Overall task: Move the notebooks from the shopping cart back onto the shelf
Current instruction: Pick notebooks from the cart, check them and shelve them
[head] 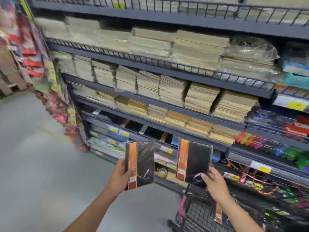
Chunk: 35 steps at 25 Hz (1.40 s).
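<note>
My left hand (120,173) grips a black notebook with an orange spine band (142,164), wrapped in clear film, held upright by its lower left edge. A second, matching notebook (195,160) is held upright by my right hand (214,183) at its lower right corner. Both are raised in front of the dark shelf unit (167,108), near a low shelf with similar black and orange notebooks (127,122). Below my right arm is the black wire shopping cart (197,213), with another such notebook (219,213) inside.
Upper shelves hold stacks of tan notebooks (200,96). Coloured stationery (267,148) fills the shelves at right, behind yellow price tags. Hanging goods (33,52) line the aisle end at left. Grey floor (41,164) spreads out at lower left.
</note>
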Each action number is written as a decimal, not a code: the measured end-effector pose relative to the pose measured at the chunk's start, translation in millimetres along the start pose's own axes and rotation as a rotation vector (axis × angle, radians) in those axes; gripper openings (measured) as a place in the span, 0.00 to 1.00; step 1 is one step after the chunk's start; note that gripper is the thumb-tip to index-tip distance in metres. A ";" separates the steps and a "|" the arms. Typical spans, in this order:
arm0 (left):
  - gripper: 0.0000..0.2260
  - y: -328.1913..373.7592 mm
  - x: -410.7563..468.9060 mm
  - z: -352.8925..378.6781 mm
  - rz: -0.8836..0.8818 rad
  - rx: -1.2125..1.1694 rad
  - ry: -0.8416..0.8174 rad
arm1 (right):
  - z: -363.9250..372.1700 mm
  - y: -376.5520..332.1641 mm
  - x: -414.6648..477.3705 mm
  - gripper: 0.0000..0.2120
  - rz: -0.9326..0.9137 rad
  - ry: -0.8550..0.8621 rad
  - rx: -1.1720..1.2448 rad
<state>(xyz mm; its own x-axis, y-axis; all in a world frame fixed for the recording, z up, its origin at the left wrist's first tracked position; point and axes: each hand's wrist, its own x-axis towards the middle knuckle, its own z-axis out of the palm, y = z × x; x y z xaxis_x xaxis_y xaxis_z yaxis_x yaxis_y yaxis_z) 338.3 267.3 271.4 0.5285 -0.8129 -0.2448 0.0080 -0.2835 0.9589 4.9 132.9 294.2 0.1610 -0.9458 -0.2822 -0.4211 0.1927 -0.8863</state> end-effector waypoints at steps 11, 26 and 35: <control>0.12 -13.6 -27.8 -184.1 -0.002 -0.102 0.212 | 157.2 -96.4 -31.4 0.17 -0.158 -0.132 0.012; 0.10 28.7 104.5 -303.5 -0.047 -0.046 0.318 | 321.5 -192.6 86.8 0.15 -0.099 -0.257 0.034; 0.17 59.5 192.5 -304.8 0.039 -0.036 0.152 | 346.2 -225.1 136.7 0.20 -0.086 -0.213 0.039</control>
<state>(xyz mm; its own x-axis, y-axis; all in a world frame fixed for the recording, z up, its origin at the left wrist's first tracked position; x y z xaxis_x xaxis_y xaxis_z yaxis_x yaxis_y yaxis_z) 699.3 249.1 325.1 0.6510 -0.7359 -0.1859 0.0146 -0.2328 0.9724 430.7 50.8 328.0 0.3818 -0.8832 -0.2723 -0.3638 0.1272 -0.9227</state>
